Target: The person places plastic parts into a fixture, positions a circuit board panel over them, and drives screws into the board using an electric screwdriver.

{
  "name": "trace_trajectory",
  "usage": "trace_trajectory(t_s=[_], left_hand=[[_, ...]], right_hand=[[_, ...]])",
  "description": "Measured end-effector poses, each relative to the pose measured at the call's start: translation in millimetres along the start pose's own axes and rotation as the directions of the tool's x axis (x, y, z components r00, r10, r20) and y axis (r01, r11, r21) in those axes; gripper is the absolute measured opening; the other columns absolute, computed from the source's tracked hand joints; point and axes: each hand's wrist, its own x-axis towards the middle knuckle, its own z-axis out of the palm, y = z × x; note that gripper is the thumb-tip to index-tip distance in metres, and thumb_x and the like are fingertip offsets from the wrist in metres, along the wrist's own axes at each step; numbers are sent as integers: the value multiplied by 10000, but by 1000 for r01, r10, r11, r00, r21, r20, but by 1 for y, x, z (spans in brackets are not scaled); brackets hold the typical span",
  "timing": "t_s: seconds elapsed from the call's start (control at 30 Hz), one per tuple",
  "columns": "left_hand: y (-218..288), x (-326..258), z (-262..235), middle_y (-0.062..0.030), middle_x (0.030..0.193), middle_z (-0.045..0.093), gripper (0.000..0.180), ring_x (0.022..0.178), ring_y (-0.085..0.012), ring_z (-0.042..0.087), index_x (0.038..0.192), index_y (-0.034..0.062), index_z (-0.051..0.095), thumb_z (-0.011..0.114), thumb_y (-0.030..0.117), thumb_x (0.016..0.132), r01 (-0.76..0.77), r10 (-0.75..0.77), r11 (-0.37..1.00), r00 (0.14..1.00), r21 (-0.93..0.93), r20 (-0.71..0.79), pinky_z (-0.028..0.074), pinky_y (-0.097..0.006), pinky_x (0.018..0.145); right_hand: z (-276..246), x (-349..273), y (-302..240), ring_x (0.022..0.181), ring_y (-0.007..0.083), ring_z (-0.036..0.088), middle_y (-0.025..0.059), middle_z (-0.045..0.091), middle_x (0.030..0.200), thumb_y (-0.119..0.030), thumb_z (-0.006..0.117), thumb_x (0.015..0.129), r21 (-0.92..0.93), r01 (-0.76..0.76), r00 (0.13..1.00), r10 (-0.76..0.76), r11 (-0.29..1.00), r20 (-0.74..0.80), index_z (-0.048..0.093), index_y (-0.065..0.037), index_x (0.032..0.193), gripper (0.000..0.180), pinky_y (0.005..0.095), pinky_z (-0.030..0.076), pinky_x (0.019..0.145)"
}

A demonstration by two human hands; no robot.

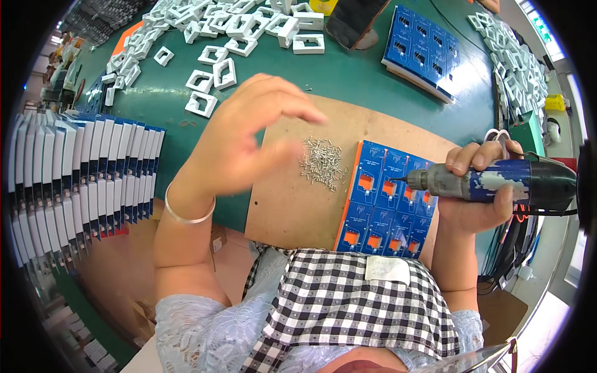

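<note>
My right hand (479,193) grips a worn blue and black electric screwdriver (497,181), its tip pointing left over a blue circuit panel (388,199) with orange squares. That panel lies on a brown board (292,205). My left hand (245,140), blurred and raised, hovers with its fingers apart just left of a small heap of silver screws (323,163) on the board. It holds nothing that I can see. A thin bracelet circles its wrist.
White square plastic frames (214,46) are piled at the back left and back right (516,62) of the green table. A second blue panel (423,50) lies at the back. Stacked blue and white parts (81,168) stand in rows on the left.
</note>
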Motion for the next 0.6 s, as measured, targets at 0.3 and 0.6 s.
trace_trajectory(t_s=[0.3, 0.6], left_hand=[[-78, -35, 50, -47, 840, 628, 130, 820, -266, 586, 907, 86, 687, 692, 84, 777, 72, -138, 899, 983, 433, 124, 474, -367, 753], [-61, -24, 56, -40, 761, 591, 82, 769, -260, 584, 846, 107, 675, 698, 97, 767, 11, -135, 824, 975, 567, 177, 459, -384, 685]], right_hand=[[-11, -10, 6, 669, 228, 597, 81, 538, 836, -409, 617, 829, 16, -69, 997, 70, 997, -36, 373, -93, 1289, 609, 388, 507, 648], [-2, -15, 1, 631, 208, 570, 73, 501, 803, -423, 611, 837, -60, -107, 991, 101, 992, -92, 382, -87, 1264, 590, 375, 502, 614]])
